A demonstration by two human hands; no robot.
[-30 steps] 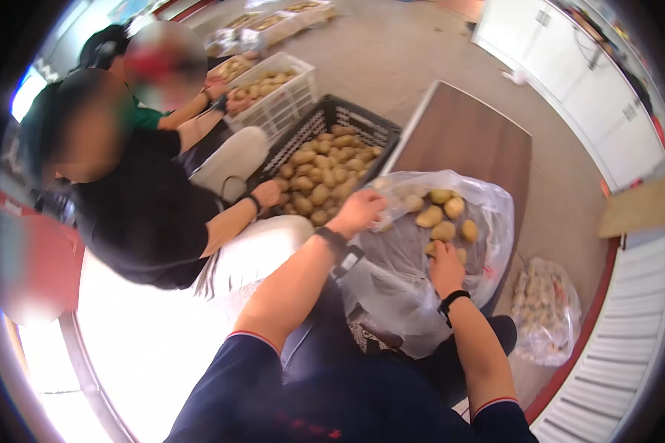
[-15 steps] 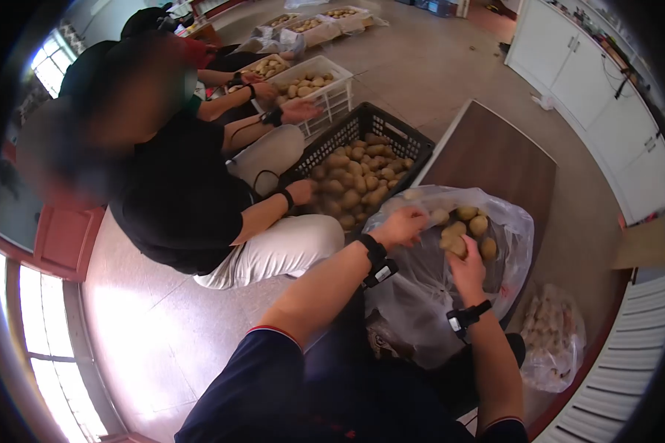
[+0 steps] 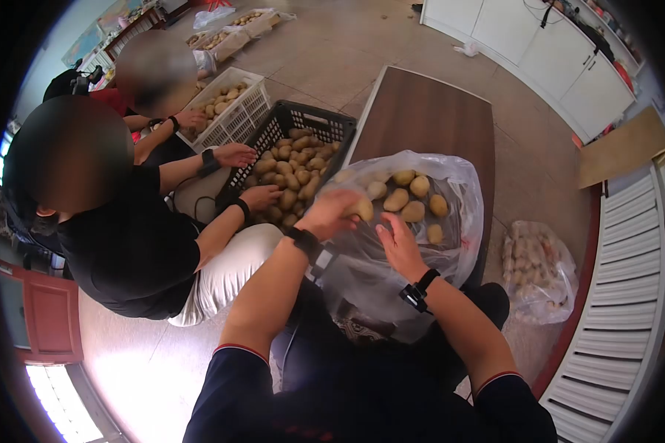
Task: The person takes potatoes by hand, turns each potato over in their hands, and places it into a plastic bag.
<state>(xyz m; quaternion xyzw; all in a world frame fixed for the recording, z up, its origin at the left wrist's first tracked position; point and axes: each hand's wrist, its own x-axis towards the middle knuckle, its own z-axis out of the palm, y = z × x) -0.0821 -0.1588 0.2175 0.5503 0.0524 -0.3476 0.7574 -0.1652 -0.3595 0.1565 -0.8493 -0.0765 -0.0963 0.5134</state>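
My left hand has its fingers round a potato at the left side of a clear plastic bag. Just right of it, my right hand hangs over the bag with fingers apart and nothing in them. Several loose potatoes lie on the bag's plastic beyond my hands. The bag rests on the near end of a brown board-like table. A black crate full of potatoes stands left of the table.
A co-worker in a black shirt sits at my left, both hands near the black crate. Beyond stands a white crate of potatoes, with another person beside it. A filled plastic bag lies on the floor at right, near a white slatted radiator.
The potato that was in my right hand is no longer there, and my left hand now holds one. My right hand has opened. The camera view has turned, shifting the scene left.
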